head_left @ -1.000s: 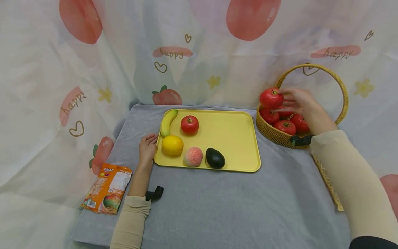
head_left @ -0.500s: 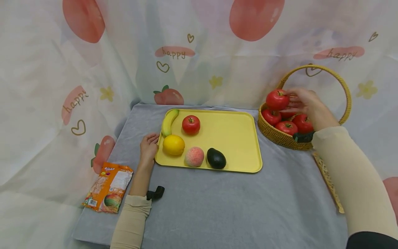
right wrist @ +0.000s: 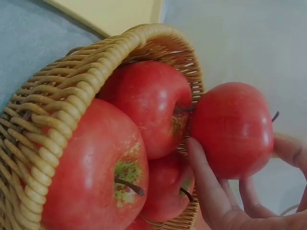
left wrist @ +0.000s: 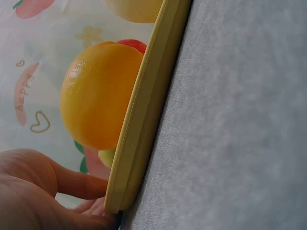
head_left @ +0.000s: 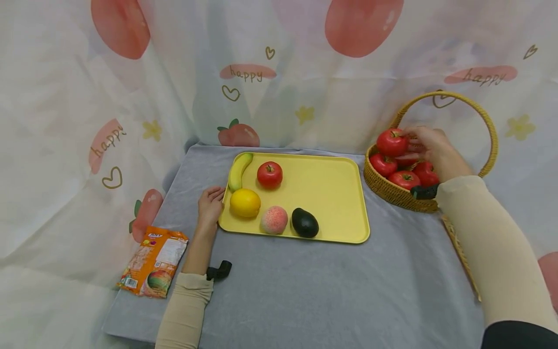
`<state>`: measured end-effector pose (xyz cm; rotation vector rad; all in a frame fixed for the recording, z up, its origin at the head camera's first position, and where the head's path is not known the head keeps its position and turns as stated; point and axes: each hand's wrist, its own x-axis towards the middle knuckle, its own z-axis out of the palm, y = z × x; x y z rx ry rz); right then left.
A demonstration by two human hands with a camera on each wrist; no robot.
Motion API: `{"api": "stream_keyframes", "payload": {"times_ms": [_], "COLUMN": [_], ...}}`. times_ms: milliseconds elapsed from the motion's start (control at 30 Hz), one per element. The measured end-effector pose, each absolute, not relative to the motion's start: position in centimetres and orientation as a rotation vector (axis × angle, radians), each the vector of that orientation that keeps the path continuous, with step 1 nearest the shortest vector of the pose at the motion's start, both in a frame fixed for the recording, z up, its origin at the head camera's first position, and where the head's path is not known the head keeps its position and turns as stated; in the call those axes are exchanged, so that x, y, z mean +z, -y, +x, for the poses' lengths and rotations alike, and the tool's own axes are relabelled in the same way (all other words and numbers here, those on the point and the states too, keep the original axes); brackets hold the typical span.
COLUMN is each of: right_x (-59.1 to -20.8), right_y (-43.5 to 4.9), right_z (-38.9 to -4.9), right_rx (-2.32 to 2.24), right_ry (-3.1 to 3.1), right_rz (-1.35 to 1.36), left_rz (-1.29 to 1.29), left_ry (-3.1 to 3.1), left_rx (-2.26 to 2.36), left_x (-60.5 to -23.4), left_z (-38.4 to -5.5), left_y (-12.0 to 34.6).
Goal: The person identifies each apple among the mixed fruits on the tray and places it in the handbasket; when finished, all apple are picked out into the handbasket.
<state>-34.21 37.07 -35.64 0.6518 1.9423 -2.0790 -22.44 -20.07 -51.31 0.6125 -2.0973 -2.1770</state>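
My right hand holds a red apple over the left part of a wicker basket with a tall handle. In the right wrist view its fingers and thumb are round this apple, right beside the apples in the basket. Several other red apples lie inside. My left hand grips the left edge of a yellow tray, with the thumb at the rim in the left wrist view. On the tray lie a banana, an apple, a lemon, a peach and an avocado.
An orange snack packet lies at the left on the grey cloth. A flat woven strip lies below the basket, partly behind the right sleeve. A printed curtain hangs close behind the table and at its sides.
My right hand has moved a little right and down with the apple, bringing it further over the basket. The left hand stays at the tray's edge. The head view has shifted slightly.
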Motion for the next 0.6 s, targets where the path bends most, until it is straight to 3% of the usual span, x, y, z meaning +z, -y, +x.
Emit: {"api": "stream_keyframes", "payload": {"times_ms": [600], "right_x": [-36.19], "right_y": [-37.04], "right_z": [-33.36], "right_rx": [-1.999], "right_ry": [-2.095], "right_rz": [0.725], "left_rz": [0.597], "left_ry": [2.096], "left_rx": [-2.155], "left_x": [-51.52], "left_z": [-22.38], "left_y": [20.0]}}
